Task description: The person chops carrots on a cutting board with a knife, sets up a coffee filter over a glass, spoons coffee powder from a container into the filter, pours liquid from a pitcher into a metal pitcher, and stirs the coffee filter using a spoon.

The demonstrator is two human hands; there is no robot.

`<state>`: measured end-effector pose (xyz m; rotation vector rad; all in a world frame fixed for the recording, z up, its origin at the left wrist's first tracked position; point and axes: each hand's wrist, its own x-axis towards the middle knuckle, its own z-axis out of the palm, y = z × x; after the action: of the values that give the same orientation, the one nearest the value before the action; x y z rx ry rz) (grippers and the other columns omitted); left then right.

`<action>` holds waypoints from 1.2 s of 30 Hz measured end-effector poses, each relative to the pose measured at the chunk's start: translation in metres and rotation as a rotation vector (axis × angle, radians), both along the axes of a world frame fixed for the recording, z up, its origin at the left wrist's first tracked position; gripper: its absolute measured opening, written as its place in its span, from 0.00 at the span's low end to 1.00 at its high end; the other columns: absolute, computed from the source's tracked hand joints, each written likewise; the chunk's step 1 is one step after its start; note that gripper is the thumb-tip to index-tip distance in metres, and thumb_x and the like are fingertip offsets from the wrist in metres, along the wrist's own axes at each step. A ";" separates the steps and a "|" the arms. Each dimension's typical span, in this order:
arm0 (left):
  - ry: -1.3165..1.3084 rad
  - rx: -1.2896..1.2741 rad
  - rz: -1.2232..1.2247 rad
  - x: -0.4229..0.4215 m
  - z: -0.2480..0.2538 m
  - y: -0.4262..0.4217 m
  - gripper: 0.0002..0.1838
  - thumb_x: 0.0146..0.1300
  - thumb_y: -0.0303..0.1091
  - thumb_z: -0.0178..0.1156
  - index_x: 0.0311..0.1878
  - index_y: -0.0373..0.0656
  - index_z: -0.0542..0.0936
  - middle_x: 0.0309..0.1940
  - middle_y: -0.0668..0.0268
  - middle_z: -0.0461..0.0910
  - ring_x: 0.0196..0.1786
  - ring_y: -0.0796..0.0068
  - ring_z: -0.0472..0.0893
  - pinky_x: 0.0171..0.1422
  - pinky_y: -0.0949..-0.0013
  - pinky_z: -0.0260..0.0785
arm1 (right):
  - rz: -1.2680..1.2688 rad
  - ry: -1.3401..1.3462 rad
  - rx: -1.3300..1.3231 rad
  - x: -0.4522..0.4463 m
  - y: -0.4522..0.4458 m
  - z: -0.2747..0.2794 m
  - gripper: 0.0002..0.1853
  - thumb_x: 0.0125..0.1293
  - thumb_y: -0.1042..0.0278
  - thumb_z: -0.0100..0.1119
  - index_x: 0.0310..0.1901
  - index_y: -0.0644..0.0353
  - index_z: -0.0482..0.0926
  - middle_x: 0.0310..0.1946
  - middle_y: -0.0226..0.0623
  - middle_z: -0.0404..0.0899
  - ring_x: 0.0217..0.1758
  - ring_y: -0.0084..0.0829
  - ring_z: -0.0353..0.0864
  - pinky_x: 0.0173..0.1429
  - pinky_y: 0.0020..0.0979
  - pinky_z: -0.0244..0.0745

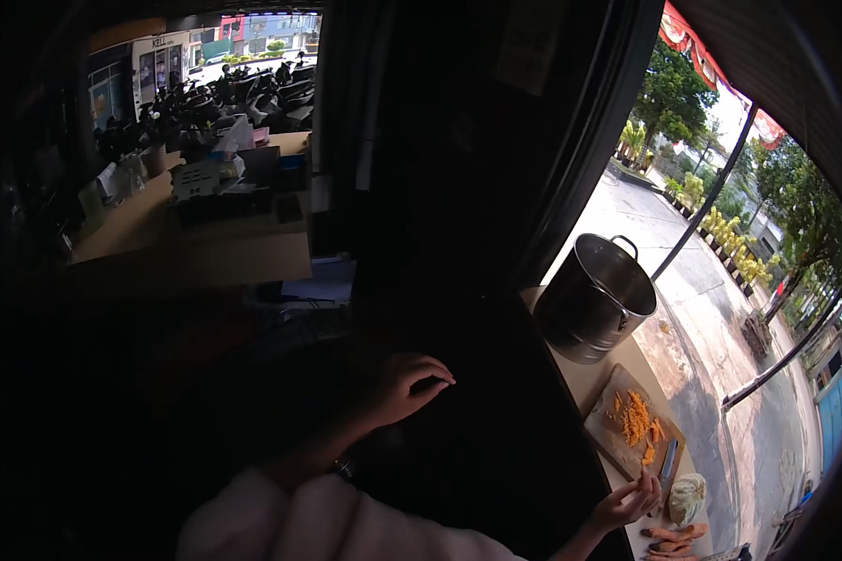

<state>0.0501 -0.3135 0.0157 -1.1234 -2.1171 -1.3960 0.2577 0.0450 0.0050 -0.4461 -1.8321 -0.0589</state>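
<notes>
My left hand (416,385) is raised over a dark area, its fingers curled and the thumb and fingertips brought close together. Whatever they pinch, if anything, is too small to make out. Low on the right, my right hand (630,502) hovers at the near edge of a wooden cutting board (608,435), fingers loosely bent and apart. A knife (669,460) lies along the board's right side, close to those fingers, its handle end partly hidden. Chopped carrot (636,418) is heaped on the board, with larger carrot pieces (657,430) beside it.
A large metal pot (597,297) stands beyond the board on a light counter (644,366). Nearer lie a cabbage (688,498) and several whole carrots (674,539). Another table (192,257) at upper left bears boxes and bags. Outside are a paved yard and parked motorbikes.
</notes>
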 end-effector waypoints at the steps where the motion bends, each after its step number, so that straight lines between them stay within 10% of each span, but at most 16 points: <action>1: 0.005 -0.001 0.024 0.001 0.002 -0.019 0.05 0.58 0.27 0.64 0.38 0.43 0.82 0.39 0.66 0.83 0.44 0.67 0.83 0.49 0.65 0.74 | 0.136 0.021 -0.056 -0.018 -0.022 -0.006 0.10 0.62 0.84 0.50 0.43 0.64 0.79 0.40 0.43 0.75 0.47 0.41 0.76 0.52 0.39 0.71; 10: -0.014 -0.001 0.262 0.049 0.003 -0.241 0.04 0.58 0.24 0.63 0.37 0.41 0.81 0.35 0.63 0.83 0.41 0.63 0.83 0.45 0.64 0.73 | 1.206 -0.452 -0.295 -0.116 -0.332 -0.058 0.11 0.53 0.87 0.54 0.37 0.64 0.80 0.33 0.44 0.77 0.39 0.42 0.78 0.42 0.35 0.74; 21: -0.279 0.070 0.755 0.165 -0.048 -0.581 0.06 0.60 0.23 0.62 0.40 0.40 0.82 0.37 0.63 0.83 0.41 0.69 0.82 0.47 0.68 0.72 | 1.582 -0.661 -0.409 -0.134 -0.653 -0.081 0.12 0.54 0.85 0.55 0.38 0.61 0.81 0.32 0.43 0.80 0.38 0.43 0.81 0.43 0.37 0.76; 36: -0.410 0.203 0.961 0.173 -0.057 -0.767 0.05 0.60 0.27 0.63 0.39 0.40 0.83 0.35 0.64 0.83 0.41 0.72 0.82 0.48 0.71 0.72 | 1.770 -0.921 -0.466 -0.204 -0.876 -0.075 0.09 0.62 0.80 0.55 0.42 0.60 0.82 0.29 0.38 0.78 0.29 0.29 0.80 0.35 0.26 0.74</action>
<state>0.2236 -1.0808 -0.0413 0.3084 -2.1942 -1.3248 0.0535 -0.8312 -0.0697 1.1947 -2.4753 1.5854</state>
